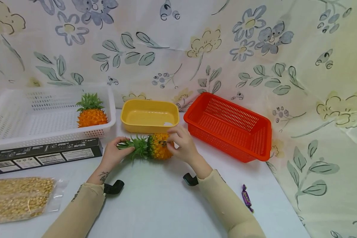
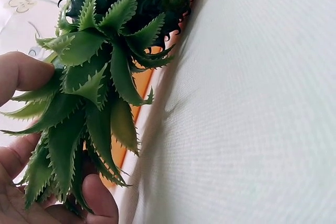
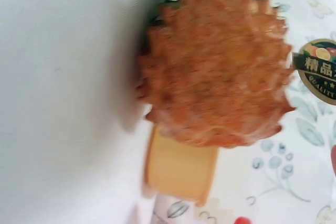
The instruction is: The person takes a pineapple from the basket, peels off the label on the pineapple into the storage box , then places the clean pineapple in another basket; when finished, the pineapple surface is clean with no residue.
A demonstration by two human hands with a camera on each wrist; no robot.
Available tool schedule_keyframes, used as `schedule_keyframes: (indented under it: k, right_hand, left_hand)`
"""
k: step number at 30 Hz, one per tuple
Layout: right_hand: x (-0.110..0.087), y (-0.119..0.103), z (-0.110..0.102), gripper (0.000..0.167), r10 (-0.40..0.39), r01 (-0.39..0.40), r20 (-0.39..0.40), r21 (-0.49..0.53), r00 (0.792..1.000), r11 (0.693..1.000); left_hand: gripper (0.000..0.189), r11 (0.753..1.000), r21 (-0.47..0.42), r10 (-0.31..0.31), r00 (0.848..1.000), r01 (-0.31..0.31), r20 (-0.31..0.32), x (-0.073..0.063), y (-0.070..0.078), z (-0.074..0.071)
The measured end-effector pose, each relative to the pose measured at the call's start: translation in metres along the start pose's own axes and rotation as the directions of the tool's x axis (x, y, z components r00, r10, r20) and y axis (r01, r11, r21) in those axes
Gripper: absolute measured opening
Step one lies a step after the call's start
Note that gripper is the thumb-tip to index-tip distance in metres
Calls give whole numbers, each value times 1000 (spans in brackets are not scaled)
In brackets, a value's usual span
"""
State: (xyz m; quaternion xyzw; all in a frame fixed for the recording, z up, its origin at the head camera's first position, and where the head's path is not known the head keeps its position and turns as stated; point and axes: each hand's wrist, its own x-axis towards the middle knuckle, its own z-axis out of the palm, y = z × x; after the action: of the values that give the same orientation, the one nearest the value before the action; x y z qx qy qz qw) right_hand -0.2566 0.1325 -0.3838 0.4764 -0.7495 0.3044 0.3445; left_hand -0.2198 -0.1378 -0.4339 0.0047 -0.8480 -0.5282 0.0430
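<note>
A toy-like pineapple (image 1: 160,148) with an orange, spiky body lies on its side, its green crown (image 2: 84,98) pointing left. My left hand (image 1: 114,153) grips the crown's leaves between thumb (image 2: 26,74) and fingers. At the body end, my right hand (image 1: 182,145) pinches a round dark sticker (image 3: 317,72) with fruit and lettering on it. In the right wrist view the sticker's edge overlaps the side of the pineapple's body, and most of that hand is out of frame.
Behind the pineapple stands a yellow tub (image 1: 150,129) holding a small white scrap (image 1: 168,124). To its right is a red basket (image 1: 226,132). A white basket (image 1: 111,109) holds another pineapple (image 1: 92,117). Leftward lie a black box (image 1: 47,153) and a bag of kernels (image 1: 20,198); rightward, a purple-wrapped candy (image 1: 247,198).
</note>
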Motion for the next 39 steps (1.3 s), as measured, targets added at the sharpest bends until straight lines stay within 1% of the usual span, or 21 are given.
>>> schedule_keyframes:
  k: [2, 4, 6, 8, 11, 13, 15, 17, 20, 23, 25, 30, 32, 35, 37, 39]
  right_hand:
    - [4, -1, -3, 11, -10, 11, -20, 32, 1000, 999]
    - [10, -1, -6, 11, -4, 5, -37, 36, 999, 999]
    - [19, 3, -8, 9, 9, -9, -42, 3, 999, 1000]
    - [29, 10, -8, 6, 19, -20, -26, -47, 999, 999]
    - [45, 25, -4, 2, 32, -28, 34, -120, 999, 992]
    - [55, 36, 0, 6, 42, -27, 85, -165, 995, 986]
    - [64, 45, 6, 10, 50, -19, 142, -206, 989, 978]
    - [72, 53, 12, 14, 57, -3, 206, -254, 977, 967]
    - [83, 62, 21, 15, 73, 32, 303, -328, 950, 944]
    - [90, 68, 27, 15, 108, 55, 391, -383, 914, 922]
    - [93, 71, 30, 16, 139, 64, 451, -406, 882, 911]
    - [98, 77, 41, 20, 204, 92, 586, -436, 784, 895]
    - [100, 77, 44, 20, 208, 110, 620, -435, 757, 894]
    - [103, 75, 47, 15, 202, 122, 653, -414, 730, 902]
    - [104, 74, 48, 10, 197, 122, 665, -400, 720, 908]
    - [104, 74, 49, 8, 203, 109, 668, -394, 716, 912]
  left_hand:
    - [42, 1000, 2, 4, 1000, -4, -2, 0, 0, 0]
    - [41, 1000, 3, 3, 1000, -3, -4, 0, 0, 0]
    - [42, 1000, 3, -1, 1000, 1, 0, -1, 0, -1]
    - [42, 1000, 3, -13, 1000, 13, 4, -1, 0, -1]
    - [43, 1000, 4, -24, 1000, 24, 8, -1, 0, -2]
    - [42, 1000, 8, -27, 1000, 27, 8, -2, -1, -2]
    - [42, 1000, 10, -24, 1000, 24, 5, -3, -1, -1]
    - [41, 1000, 12, -22, 1000, 22, 2, -3, -1, -1]
    - [40, 1000, 12, -20, 1000, 20, 0, -3, -1, -1]
    - [40, 1000, 9, -18, 1000, 18, 2, -2, -1, 0]
    - [41, 1000, 3, -18, 1000, 18, 5, -2, -1, 0]
    - [41, 1000, -7, -8, 1000, 8, 5, -1, 0, 1]
    - [41, 1000, -8, -4, 1000, 4, 1, -1, 0, 1]
    - [40, 1000, -8, -1, 1000, 1, -5, -1, 0, 1]
    - [40, 1000, -6, -4, 1000, 3, -8, -1, 0, 1]
    - [40, 1000, -7, -7, 1000, 7, -7, -1, 0, 1]
